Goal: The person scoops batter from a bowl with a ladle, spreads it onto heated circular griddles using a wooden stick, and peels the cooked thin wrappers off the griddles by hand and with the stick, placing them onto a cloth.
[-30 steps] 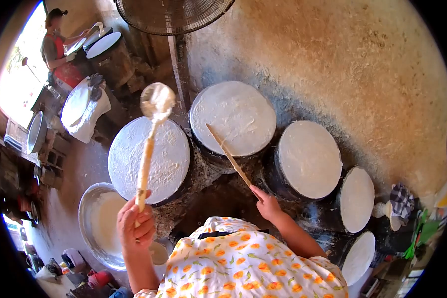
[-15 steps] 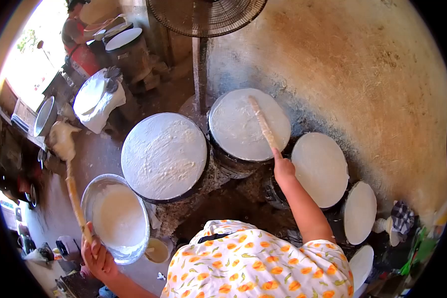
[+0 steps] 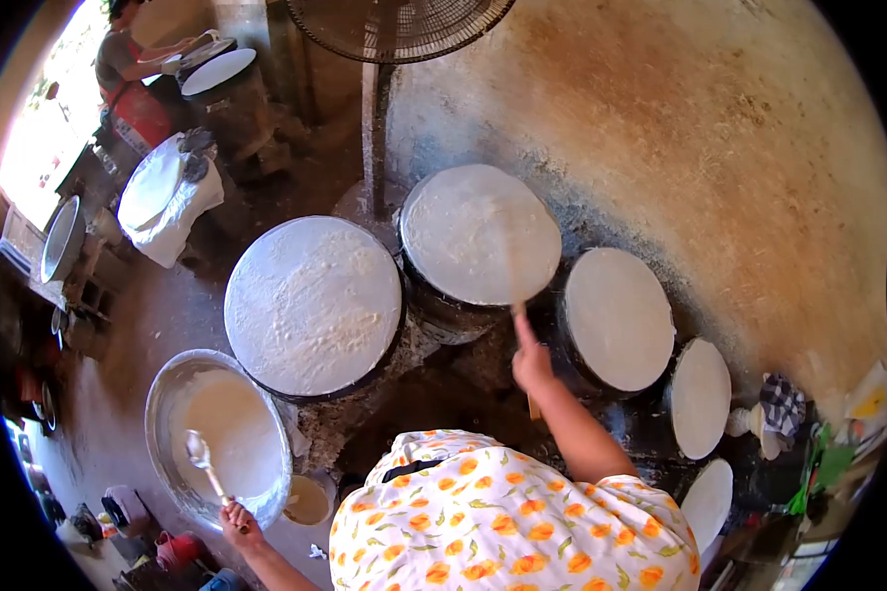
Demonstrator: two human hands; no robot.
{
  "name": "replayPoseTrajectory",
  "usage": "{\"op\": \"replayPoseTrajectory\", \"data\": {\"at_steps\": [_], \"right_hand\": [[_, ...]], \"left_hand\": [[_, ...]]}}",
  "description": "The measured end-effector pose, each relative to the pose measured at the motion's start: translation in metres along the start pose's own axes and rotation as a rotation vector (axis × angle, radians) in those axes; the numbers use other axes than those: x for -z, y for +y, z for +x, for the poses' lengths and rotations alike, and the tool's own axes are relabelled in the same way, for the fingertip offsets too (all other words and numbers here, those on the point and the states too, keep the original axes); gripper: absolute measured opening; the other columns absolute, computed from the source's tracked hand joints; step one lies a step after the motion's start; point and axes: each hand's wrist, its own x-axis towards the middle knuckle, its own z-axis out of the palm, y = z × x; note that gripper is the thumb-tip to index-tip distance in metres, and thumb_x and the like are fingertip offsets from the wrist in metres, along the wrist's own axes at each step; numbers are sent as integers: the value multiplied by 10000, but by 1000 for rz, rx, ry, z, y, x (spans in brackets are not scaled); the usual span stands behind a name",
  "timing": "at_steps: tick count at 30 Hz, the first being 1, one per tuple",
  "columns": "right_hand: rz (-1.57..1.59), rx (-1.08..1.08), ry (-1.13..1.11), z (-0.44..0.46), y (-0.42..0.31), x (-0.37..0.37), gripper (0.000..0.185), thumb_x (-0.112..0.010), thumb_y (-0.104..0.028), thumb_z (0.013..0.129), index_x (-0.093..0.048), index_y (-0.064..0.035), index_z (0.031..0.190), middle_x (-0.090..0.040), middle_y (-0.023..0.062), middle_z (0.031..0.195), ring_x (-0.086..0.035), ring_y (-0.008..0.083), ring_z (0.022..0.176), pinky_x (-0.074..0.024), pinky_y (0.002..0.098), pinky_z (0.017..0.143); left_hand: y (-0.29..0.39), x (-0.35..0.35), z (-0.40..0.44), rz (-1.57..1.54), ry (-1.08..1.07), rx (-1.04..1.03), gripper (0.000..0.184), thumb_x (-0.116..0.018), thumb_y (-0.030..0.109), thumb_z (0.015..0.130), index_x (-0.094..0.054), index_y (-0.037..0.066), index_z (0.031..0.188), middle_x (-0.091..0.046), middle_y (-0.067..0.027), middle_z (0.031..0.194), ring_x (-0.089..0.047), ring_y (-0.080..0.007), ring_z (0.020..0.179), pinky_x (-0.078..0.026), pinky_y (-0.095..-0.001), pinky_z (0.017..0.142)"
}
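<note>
Left hand [image 3: 241,525] gripping ladle [image 3: 205,464] over basin [image 3: 229,438], right hand [image 3: 532,365] clasping stick [image 3: 518,286], fan [image 3: 399,22] beyond.

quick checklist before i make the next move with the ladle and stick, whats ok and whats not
1. Ladle gripped in the left hand: ok
2. Ladle's bowl over the basin, within its rim: ok
3. Pale liquid present in the basin: ok
4. Stick gripped in the right hand, by the back round top: ok, though motion blur hides whether it touches the surface
5. Left round top smooth all over: not ok, lumps and streaks show
6. Ladle full: cannot tell, its bowl is small and shiny in this view
</note>
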Motion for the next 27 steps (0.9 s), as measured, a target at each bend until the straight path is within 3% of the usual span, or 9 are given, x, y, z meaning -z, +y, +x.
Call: {"op": "replayPoseTrajectory", "data": {"at_steps": [2,7,15,17,19,21,22,24,27], "right_hand": [[-90,-17,-275,-37,-15,0,701,-490,12,766,-368,-253,1403,-610,267,973,-593,443,794,-490,476,668],[231,191,-154,-81,-41,7,688,-491,12,776,-400,-303,1381,-623,219,1031,-611,413,819,-501,470,721],[163,194,-531,-140,-38,-38,650,-448,-12,818,-405,-344,1376,-612,207,1070,-628,365,891,-511,428,776],[-26,123,-679,-158,-36,-7,657,-436,-40,827,-388,-404,1372,-614,188,904,-620,369,759,-518,434,700],[-15,163,-623,-177,-16,14,651,-429,-52,834,-387,-421,1369,-595,178,851,-611,360,726,-517,431,681],[-46,241,-621,-193,3,33,640,-427,-73,841,-391,-442,1362,-568,165,781,-603,342,698,-514,433,662],[-61,272,-595,-202,14,41,621,-433,-96,847,-389,-439,1363,-589,160,827,-615,342,723,-519,431,674],[-51,145,-537,-222,41,45,634,-442,-108,854,-344,-433,1388,-614,160,931,-627,341,757,-525,422,679],[136,-21,-386,-256,71,72,663,-455,-97,859,-280,-393,1426,-623,172,1009,-633,338,793,-524,428,687]], "left_hand": [[-8,33,25,-77,13,127,211,-406,146,934,-457,-52,881,-439,-7,641,-419,-75,478,-399,-203,394],[-43,43,61,-298,241,257,175,-433,52,836,-417,63,662,-447,-19,598,-440,-110,458,-439,-216,430],[-75,5,89,12,460,140,123,-428,92,873,-464,21,779,-519,-61,644,-552,-156,531,-543,-243,504],[-72,20,98,142,442,84,100,-460,79,855,-479,13,783,-546,-91,665,-579,-177,560,-559,-255,514],[-48,70,126,67,261,315,111,-486,78,833,-525,-21,862,-569,-132,725,-595,-222,609,-576,-282,533],[-41,100,184,185,577,136,136,-489,49,820,-532,-47,907,-586,-132,782,-604,-217,663,-588,-254,565],[-51,85,177,151,593,220,167,-487,53,821,-540,-54,938,-599,-134,784,-604,-207,664,-581,-252,554],[-100,49,125,817,250,65,184,-488,49,818,-545,-51,962,-611,-133,795,-606,-197,677,-573,-257,540],[-164,-8,106,596,450,115,173,-524,64,809,-540,-60,928,-600,-136,832,-602,-210,709,-570,-284,555]]}}
